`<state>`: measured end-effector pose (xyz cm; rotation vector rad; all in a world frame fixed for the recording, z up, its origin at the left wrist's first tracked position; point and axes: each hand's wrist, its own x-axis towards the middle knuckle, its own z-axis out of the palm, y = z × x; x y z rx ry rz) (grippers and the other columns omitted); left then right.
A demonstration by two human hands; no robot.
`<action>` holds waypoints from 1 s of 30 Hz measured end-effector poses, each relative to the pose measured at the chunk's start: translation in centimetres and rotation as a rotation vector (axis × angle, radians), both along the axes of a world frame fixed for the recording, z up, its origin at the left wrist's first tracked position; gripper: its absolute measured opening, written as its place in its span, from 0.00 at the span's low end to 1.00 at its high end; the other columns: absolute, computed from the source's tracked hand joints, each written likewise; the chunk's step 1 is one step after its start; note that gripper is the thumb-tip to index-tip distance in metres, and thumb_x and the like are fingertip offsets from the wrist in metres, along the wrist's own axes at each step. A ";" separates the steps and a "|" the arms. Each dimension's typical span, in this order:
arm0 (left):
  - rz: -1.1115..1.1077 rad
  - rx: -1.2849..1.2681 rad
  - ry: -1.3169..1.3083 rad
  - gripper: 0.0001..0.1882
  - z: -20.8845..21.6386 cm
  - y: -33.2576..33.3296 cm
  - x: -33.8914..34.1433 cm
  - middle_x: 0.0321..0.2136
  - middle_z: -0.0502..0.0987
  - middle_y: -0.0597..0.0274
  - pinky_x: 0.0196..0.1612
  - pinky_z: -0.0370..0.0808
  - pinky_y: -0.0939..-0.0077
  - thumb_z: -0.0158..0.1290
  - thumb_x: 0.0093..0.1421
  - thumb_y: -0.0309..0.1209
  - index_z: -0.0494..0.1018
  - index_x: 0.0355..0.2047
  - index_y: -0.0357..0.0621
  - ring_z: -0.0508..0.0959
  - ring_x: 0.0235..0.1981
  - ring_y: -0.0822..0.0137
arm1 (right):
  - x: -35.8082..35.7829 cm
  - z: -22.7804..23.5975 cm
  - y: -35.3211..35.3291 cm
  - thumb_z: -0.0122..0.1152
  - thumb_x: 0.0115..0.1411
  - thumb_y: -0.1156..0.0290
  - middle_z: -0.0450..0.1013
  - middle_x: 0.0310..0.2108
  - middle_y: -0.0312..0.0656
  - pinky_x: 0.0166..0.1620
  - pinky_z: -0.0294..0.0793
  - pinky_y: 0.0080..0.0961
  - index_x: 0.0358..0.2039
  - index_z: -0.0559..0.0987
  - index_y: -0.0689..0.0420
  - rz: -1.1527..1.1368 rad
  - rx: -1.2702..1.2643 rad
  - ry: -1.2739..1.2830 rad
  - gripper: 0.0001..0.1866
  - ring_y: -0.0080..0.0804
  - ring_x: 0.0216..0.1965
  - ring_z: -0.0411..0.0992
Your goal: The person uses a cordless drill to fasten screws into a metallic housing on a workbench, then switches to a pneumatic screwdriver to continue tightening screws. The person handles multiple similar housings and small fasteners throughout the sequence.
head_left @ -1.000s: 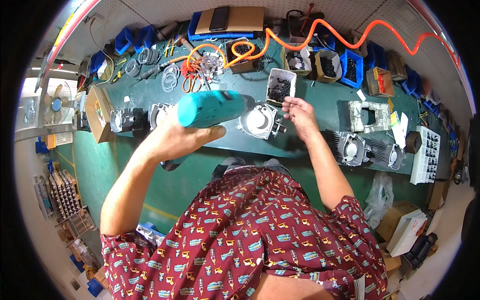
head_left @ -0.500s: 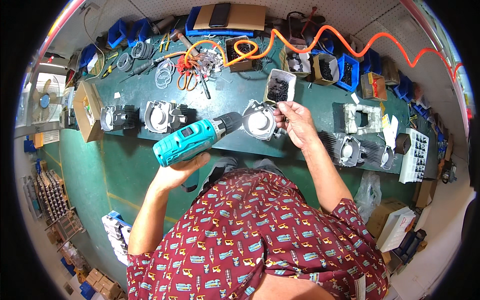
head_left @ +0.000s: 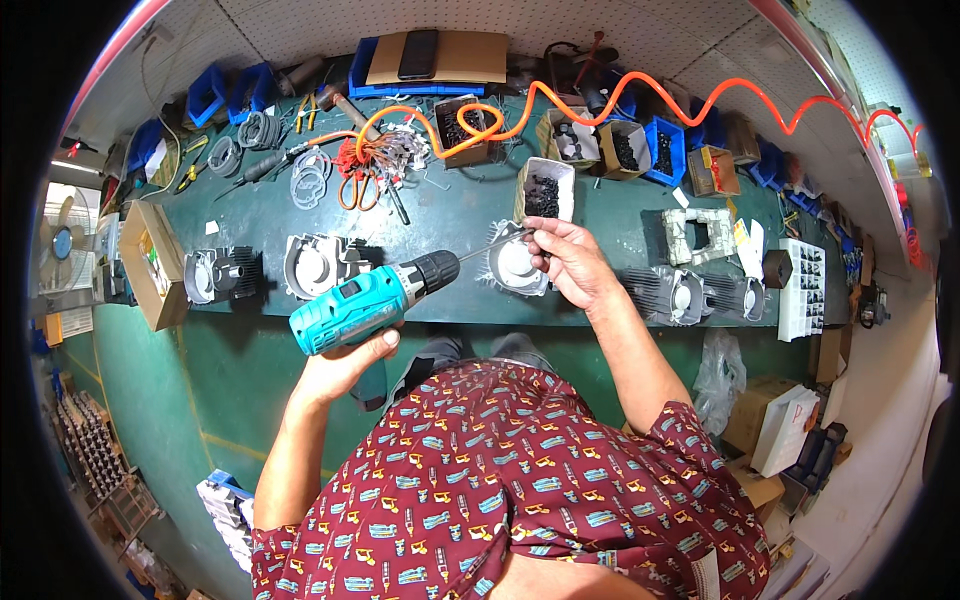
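Note:
My left hand (head_left: 347, 366) is wrapped round the grip of a teal cordless drill (head_left: 345, 312) with a black chuck. From the chuck a long thin bit (head_left: 484, 247) points right and up, and its tip meets the fingertips of my right hand (head_left: 572, 262). Those fingers are pinched on a small dark piece at the tip, which looks like a screw; they largely hide it. Below the bit, on the bench, lies a grey finned metal housing (head_left: 516, 265) with a round pale centre. A white box (head_left: 566, 192) of small black parts stands just beyond my right fingers.
Similar housings stand at the left (head_left: 318, 266) and right (head_left: 684, 296) of the green bench (head_left: 440, 225). An orange coiled hose (head_left: 640, 76) hangs across the back, above boxes and blue bins (head_left: 664, 150). A white tray (head_left: 801, 290) is far right, an open carton (head_left: 150, 265) far left.
The whole view has shifted slightly. Both hands have moved a little left and nearer over the housing, with the drill still in the left and the right fingers still pinched at the bit's tip.

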<state>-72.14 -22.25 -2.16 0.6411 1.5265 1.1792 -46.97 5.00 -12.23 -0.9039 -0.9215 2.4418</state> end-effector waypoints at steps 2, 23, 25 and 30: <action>0.002 -0.002 -0.034 0.15 0.1 -0.2 -0.4 0.33 0.80 0.67 0.37 0.77 0.74 0.66 0.63 0.33 0.79 0.47 0.41 0.78 0.31 0.73 | -0.2 0.6 -0.3 0.64 0.67 0.73 0.80 0.41 0.38 0.43 0.79 0.21 0.53 0.80 0.62 0.020 0.066 -0.030 0.15 0.22 0.39 0.77; 0.055 -0.100 0.610 0.11 -2.6 -1.5 10.7 0.29 0.83 0.60 0.36 0.79 0.72 0.66 0.59 0.27 0.81 0.41 0.39 0.81 0.29 0.70 | -0.2 -2.9 3.8 0.72 0.54 0.62 0.78 0.33 0.43 0.38 0.75 0.31 0.48 0.84 0.60 0.264 1.236 -0.593 0.22 0.31 0.31 0.74; 0.046 -0.107 0.633 0.11 -2.6 -1.2 11.7 0.27 0.83 0.59 0.35 0.79 0.72 0.66 0.58 0.28 0.80 0.40 0.38 0.81 0.26 0.69 | -0.3 -3.8 3.2 0.73 0.51 0.59 0.76 0.37 0.45 0.41 0.76 0.38 0.50 0.84 0.54 0.256 1.270 -0.616 0.26 0.41 0.34 0.76; 0.087 -0.123 0.693 0.08 -2.4 -0.8 13.9 0.23 0.79 0.60 0.31 0.76 0.72 0.66 0.59 0.28 0.78 0.35 0.38 0.78 0.25 0.67 | -0.3 -5.0 2.7 0.69 0.55 0.65 0.73 0.36 0.45 0.43 0.77 0.42 0.51 0.84 0.50 0.215 1.371 -0.596 0.21 0.47 0.38 0.76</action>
